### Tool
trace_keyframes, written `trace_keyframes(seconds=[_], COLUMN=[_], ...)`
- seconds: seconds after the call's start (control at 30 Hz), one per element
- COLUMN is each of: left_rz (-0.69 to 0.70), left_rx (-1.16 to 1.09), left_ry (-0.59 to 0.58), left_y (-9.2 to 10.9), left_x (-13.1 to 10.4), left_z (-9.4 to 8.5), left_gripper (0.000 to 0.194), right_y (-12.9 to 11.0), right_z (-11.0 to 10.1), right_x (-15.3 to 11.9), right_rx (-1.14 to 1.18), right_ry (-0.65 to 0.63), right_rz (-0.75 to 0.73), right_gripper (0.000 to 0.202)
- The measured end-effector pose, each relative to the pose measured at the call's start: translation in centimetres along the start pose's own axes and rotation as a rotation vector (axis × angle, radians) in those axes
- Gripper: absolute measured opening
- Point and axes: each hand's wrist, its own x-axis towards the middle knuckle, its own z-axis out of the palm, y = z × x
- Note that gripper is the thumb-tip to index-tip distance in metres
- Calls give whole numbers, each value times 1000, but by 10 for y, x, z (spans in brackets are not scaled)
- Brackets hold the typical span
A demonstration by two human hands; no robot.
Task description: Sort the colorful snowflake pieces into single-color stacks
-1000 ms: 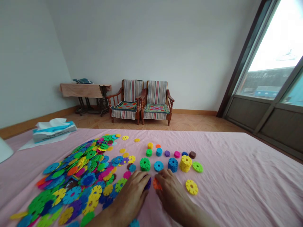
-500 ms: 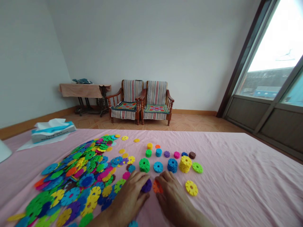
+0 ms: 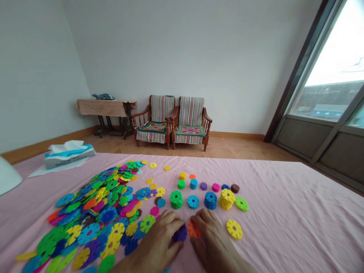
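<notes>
My left hand (image 3: 162,238) is closed around a purple notched plastic disc (image 3: 181,233), thumb on the near side and fingers on the far side. Close beside it, my right hand (image 3: 214,239) grips an orange disc (image 3: 193,229) at its right edge. A narrow gap separates the two discs. Just beyond my hands stand a green stack (image 3: 176,199), a light blue disc (image 3: 193,201), a dark blue stack (image 3: 211,200) and a taller yellow stack (image 3: 226,198). To the right of my right hand lies a yellow disc (image 3: 234,229).
A large heap of mixed discs (image 3: 99,204) spreads over the left of the pink cloth (image 3: 284,212). Smaller stacks, among them a brown one (image 3: 235,188), form a farther row. A tissue box (image 3: 69,155) sits at the back left. Two wooden armchairs (image 3: 191,117) stand beyond the table.
The whole view has shifted slightly, so everything appears a little farther right. Both hands keep nearly the same grip on the purple and orange discs.
</notes>
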Motion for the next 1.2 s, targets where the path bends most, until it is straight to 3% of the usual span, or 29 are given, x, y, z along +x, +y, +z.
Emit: trace_keyframes(seconds=[0.1,0.17,0.23,0.4,0.53,0.67,0.9,1.03,1.2], left_rz=[-14,-29,-55,-114,-142,-140,-150,-94,108], left_rx=[9,44,120,330,375,382,369,323,196], left_ry=[34,107,197,354,383,379,498,534,496], left_y=[-1,-11,-28,-89,-125,-138,-123,-85,-30], left_x=[-1,1,5,19,23,23,22,19,11], left_z=[-7,-17,-29,-57,-61,-58,-62,-53,-24], left_gripper=[46,31,13,18,27,23,36,43,55], right_y=[6,7,6,5,10,11,10,10,1], right_z=[2,2,0,2,10,12,9,9,9], right_x=[-2,0,3,6,5,5,6,7,10], right_rx=[68,107,131,146,137,130,130,188,417], right_ry=[115,128,111,118,163,164,164,233,365], right_rz=[-38,15,79,128,119,126,120,78,49], right_gripper=[41,33,23,20,20,19,21,19,22])
